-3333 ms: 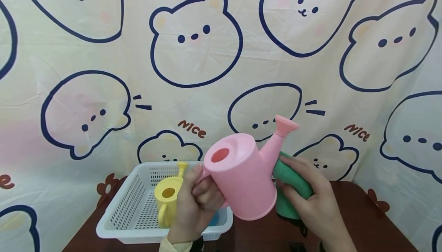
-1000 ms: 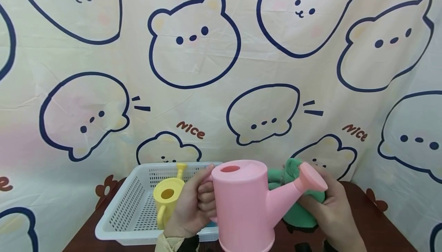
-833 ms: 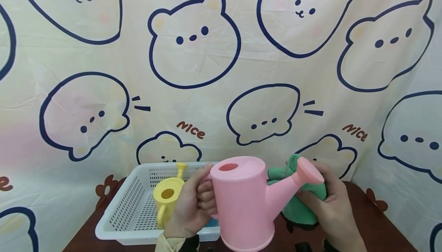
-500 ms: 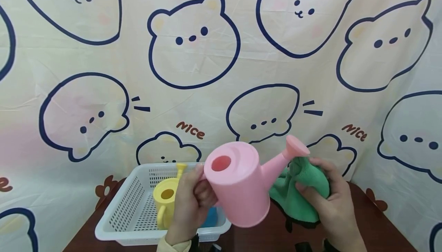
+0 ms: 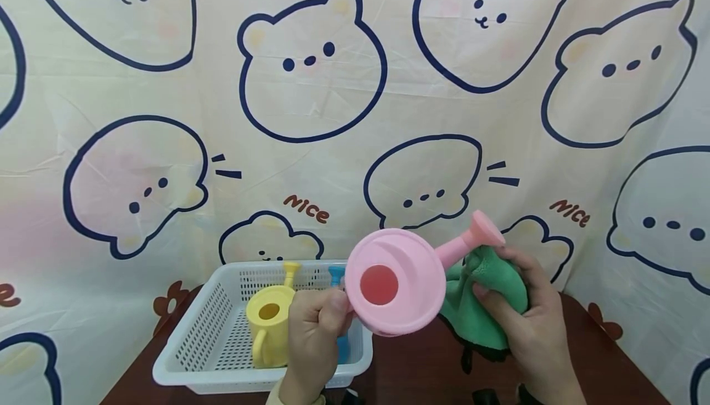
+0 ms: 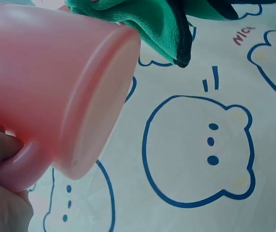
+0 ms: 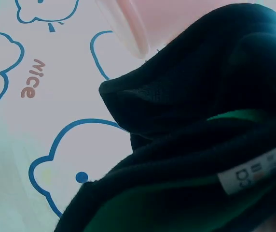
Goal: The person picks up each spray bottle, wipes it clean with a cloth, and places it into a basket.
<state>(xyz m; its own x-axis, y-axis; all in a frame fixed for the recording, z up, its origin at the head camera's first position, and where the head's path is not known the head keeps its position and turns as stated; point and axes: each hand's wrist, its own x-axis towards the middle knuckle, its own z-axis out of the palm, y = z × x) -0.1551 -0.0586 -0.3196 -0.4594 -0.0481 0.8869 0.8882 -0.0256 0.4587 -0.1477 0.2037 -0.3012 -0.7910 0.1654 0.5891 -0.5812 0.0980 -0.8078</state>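
Note:
My left hand (image 5: 316, 337) grips the handle of a pink watering can (image 5: 413, 300), its top tilted toward the head camera and its spout pointing up to the right. In the left wrist view, fingers curl round the handle below the pink can body (image 6: 46, 72). A green cloth (image 5: 482, 297) with a dark edge is bunched in my right hand (image 5: 535, 325), close behind and under the spout's rose. In the right wrist view the cloth's dark edging (image 7: 191, 92) and white label (image 7: 256, 169) fill much of the picture, and my fingers are mostly hidden.
A white perforated basket (image 5: 194, 343) stands on the dark brown table (image 5: 410, 374), left of the can. In it are a yellow watering can (image 5: 272, 312) and a blue watering can (image 5: 342, 346), partly hidden by my left hand. A curtain with cartoon animals hangs behind.
The pink watering can has risen from its lower, upright pose, and its top now tips toward the head camera. My right hand still holds the cloth, now bunched by the spout's rose.

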